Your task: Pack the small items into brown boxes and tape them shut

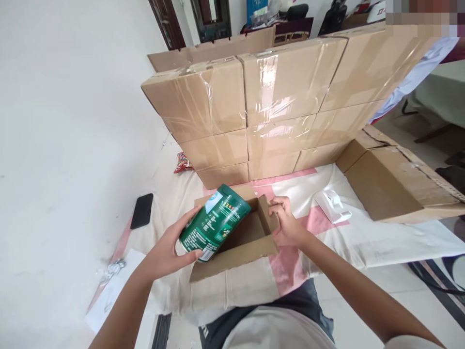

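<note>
My left hand [167, 249] grips a green pouch [214, 222] with white and yellow print, holding it tilted over the left side of a small open cardboard box [250, 252]. My right hand [286, 220] is closed on the box's right flap, fingers curled over its edge. The box sits on a white and pink cloth [319, 242] in front of me.
A wall of taped cardboard boxes [276, 106] stands behind the small box. A flat cardboard box [395, 184] lies at the right, with a white tape dispenser [332, 206] beside it. A black phone [141, 211] and a red snack packet [182, 162] lie to the left.
</note>
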Available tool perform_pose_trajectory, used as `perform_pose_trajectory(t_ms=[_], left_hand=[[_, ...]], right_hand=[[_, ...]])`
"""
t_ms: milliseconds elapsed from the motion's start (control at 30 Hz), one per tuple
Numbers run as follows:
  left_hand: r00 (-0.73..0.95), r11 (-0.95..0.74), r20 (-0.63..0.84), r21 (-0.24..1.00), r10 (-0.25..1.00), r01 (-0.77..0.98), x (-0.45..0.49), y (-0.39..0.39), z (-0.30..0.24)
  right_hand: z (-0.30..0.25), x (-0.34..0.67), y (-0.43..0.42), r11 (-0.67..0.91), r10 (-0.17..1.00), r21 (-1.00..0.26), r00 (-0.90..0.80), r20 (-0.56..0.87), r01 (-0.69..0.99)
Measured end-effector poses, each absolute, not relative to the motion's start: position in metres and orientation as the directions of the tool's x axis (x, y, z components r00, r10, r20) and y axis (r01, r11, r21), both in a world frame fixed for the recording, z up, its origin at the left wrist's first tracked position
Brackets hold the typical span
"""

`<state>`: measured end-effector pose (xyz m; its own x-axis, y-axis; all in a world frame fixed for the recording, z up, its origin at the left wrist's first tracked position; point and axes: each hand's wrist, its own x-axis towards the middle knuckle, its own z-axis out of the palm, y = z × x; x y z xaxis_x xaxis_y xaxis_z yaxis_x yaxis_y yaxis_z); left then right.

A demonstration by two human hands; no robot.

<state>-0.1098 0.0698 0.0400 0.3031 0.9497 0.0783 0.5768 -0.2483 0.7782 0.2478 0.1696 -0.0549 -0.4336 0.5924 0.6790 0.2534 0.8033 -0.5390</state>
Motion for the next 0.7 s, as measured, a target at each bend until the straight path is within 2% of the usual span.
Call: perform_pose_trajectory(t_ms=[67, 133, 300, 400, 567, 700], left_hand=[[0.362, -0.319, 0.095, 0.707, 0.927, 0.631, -0.11, 0.074, 0.043], [0.443, -0.382, 0.068, 0.633, 0.894, 0.674, -0.104, 0.082, 0.049], [0.64, -0.512, -0.151, 0.476, 0.753, 0.715, -0.081, 0.118, 0.048], [0.677, -0.576, -0.205, 0.389, 0.707, 0.719, -0.073, 0.136, 0.027], [0.671, -0.661, -0.158, 0.12, 0.724, 0.741, -0.074, 0.134, 0.001], [0.612, -0.614, -0.053, -0.061, 0.789, 0.787, -0.082, 0.12, 0.003]], right_hand=[[-0.071, 0.25, 0.165, 0.743, 0.666, -0.619, -0.361, 0.652, 0.253], [-0.079, 0.249, 0.162, 0.72, 0.69, -0.654, -0.337, 0.64, 0.23], [-0.086, 0.243, 0.162, 0.688, 0.722, -0.699, -0.283, 0.632, 0.196], [-0.091, 0.241, 0.161, 0.68, 0.733, -0.707, -0.224, 0.643, 0.195], [-0.101, 0.24, 0.156, 0.67, 0.743, -0.716, -0.179, 0.645, 0.196], [-0.103, 0.24, 0.153, 0.662, 0.748, -0.708, -0.155, 0.646, 0.244]])
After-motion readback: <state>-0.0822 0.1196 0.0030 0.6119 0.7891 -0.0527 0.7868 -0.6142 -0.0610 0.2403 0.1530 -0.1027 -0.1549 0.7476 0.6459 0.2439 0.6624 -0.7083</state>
